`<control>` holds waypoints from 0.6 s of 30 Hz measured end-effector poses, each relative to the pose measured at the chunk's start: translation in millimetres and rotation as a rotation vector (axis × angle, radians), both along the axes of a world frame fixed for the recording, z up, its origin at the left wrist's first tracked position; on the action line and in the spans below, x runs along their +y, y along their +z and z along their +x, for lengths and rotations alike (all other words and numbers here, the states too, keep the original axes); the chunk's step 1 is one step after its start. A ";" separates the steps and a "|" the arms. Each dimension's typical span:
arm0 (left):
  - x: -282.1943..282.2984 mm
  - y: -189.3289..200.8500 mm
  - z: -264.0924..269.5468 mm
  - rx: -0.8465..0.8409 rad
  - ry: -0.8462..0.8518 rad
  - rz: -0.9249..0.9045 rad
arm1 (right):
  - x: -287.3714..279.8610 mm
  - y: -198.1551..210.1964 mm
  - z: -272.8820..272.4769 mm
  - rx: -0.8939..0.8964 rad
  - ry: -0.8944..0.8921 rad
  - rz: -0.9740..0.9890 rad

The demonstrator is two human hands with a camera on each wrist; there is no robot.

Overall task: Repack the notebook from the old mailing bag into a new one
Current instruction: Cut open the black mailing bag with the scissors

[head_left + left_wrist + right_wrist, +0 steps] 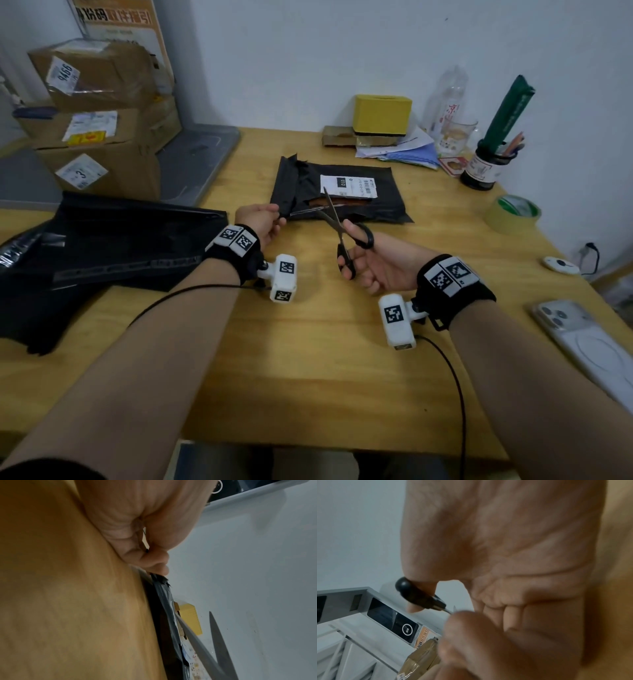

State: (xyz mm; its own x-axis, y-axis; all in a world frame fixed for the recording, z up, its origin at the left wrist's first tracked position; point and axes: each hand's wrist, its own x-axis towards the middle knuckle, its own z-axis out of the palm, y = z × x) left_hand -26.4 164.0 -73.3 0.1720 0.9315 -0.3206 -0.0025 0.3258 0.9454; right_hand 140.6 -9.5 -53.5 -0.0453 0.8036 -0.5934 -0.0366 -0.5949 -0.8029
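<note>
The old black mailing bag (pixel 383 192) with a white shipping label (pixel 347 186) lies at the table's middle. Its near edge is slit, and a brown notebook cover (pixel 346 202) shows through the gap. My left hand (pixel 265 222) pinches the bag's cut near-left edge (pixel 158 578). My right hand (pixel 366 263) grips black-handled scissors (pixel 342 236), blades apart, at the slit. In the left wrist view both scissor blades (pixel 217 635) stand spread beside the bag. The right wrist view shows my thumb through a scissor handle loop (pixel 412 593). New black mailing bags (pixel 113 246) lie at the left.
Cardboard parcels (pixel 99 116) are stacked at the back left beside a grey bin lid (pixel 202 154). A yellow box (pixel 382 114), papers, a glass mug, a bottle and a pen jar (pixel 479 168) line the back. A tape roll (pixel 512 214) and a phone (pixel 582 346) lie at the right.
</note>
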 end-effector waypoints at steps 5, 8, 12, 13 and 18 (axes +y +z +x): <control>-4.8 0.3 1.3 0.012 -0.139 0.032 | 0.2 -0.6 -12.8 -0.002 0.042 -0.036; -1.4 0.5 -0.6 0.018 -0.192 0.054 | 6.4 -2.4 -17.6 0.024 0.054 -0.060; 6.2 -2.5 -2.1 0.045 -0.223 0.069 | 16.9 -3.0 -23.2 0.036 0.051 -0.074; 7.6 -3.9 -2.1 0.044 -0.225 0.065 | 20.2 -3.4 -25.5 0.040 0.046 -0.074; 11.8 -9.3 -2.2 0.021 -0.229 0.056 | 38.4 -5.8 -36.2 0.086 0.002 -0.068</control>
State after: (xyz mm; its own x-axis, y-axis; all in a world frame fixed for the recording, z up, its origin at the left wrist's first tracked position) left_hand -28.5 175.8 -82.6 0.3743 0.8854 -0.2755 0.0854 0.2630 0.9610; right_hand 104.3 28.9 -59.3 -0.0997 0.7615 -0.6404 -0.1024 -0.6481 -0.7547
